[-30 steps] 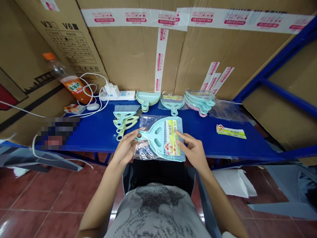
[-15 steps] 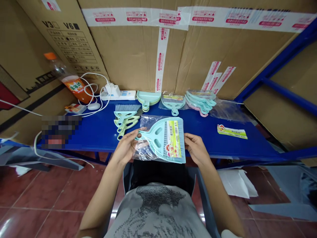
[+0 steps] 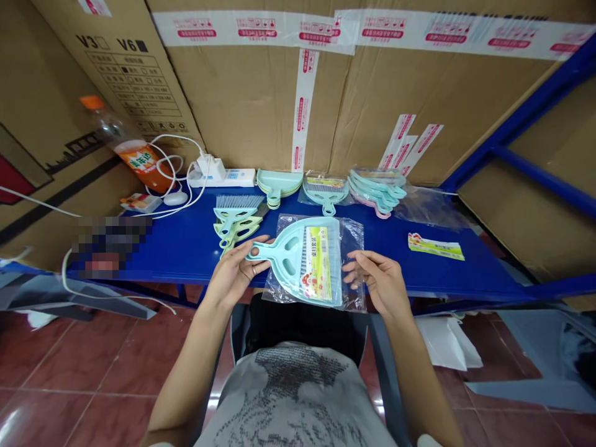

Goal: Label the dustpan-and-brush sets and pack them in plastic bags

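My left hand point(image 3: 236, 270) is closed around the handle of a mint-green dustpan point(image 3: 286, 248). A small brush with pale bristles lies against the pan, beside a yellow-green printed card point(image 3: 318, 264). A clear plastic bag point(image 3: 352, 236) covers the wide part of the pan and reaches past its right edge; the handle sticks out on the left. My right hand point(image 3: 379, 279) is at the bag's right side, fingers curled over the plastic, partly blurred by it. The set is held above the front of the blue table point(image 3: 391, 242).
Behind lie brushes point(image 3: 237, 217), stacked dustpans point(image 3: 279, 183), a bagged set point(image 3: 327, 192) and more bagged pans point(image 3: 377, 186). Loose plastic bags point(image 3: 433, 208) and a printed card point(image 3: 435, 246) lie right. A power strip point(image 3: 233, 178), cables and an orange bottle point(image 3: 142, 161) stand left.
The bag has shifted right over the dustpan, so the handle is now outside it and plastic extends past the wide edge. The dustpan moved slightly left; my right hand moved slightly right.
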The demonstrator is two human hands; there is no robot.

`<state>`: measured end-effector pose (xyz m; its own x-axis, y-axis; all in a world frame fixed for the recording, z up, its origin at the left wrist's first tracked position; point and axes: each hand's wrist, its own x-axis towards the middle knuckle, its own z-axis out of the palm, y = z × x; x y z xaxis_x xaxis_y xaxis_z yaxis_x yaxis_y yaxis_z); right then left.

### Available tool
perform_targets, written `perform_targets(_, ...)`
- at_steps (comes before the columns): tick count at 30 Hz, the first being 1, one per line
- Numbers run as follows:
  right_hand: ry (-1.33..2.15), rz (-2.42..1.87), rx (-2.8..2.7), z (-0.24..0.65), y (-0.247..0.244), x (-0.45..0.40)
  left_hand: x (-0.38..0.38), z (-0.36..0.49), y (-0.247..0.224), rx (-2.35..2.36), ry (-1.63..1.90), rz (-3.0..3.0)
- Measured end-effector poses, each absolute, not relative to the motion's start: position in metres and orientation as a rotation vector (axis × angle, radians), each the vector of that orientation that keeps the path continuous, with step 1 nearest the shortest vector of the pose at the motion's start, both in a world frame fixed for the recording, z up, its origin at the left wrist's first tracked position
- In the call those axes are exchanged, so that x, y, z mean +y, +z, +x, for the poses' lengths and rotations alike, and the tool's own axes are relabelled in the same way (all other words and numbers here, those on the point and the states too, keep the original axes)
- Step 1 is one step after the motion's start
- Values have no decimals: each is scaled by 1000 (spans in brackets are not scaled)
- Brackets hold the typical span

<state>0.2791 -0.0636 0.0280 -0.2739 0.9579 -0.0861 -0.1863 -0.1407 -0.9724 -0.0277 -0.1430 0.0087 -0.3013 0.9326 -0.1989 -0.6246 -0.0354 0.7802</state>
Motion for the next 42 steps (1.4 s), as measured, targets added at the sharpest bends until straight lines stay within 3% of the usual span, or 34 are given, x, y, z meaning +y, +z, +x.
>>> perform_targets(10, 2007, -873, -1047, 271, 17, -62, -144, -18, 13, 982, 1571, 488)
perform_targets(26, 1728, -1067, -1178, 258, 44, -39, -145, -25, 17, 905, 1555, 485)
perform_targets(34, 1624, -1126, -1681, 299, 107, 80, -143, -20, 13, 913, 1440, 645)
perform_targets(38, 1486, -1253, -2020, 275, 142, 161, -138, -7, 2, 947, 1353, 778)
perform_targets(42, 1337, -1114, -2283, 232, 156, 223, -136, 6, -10, 1127, 1309, 1054)
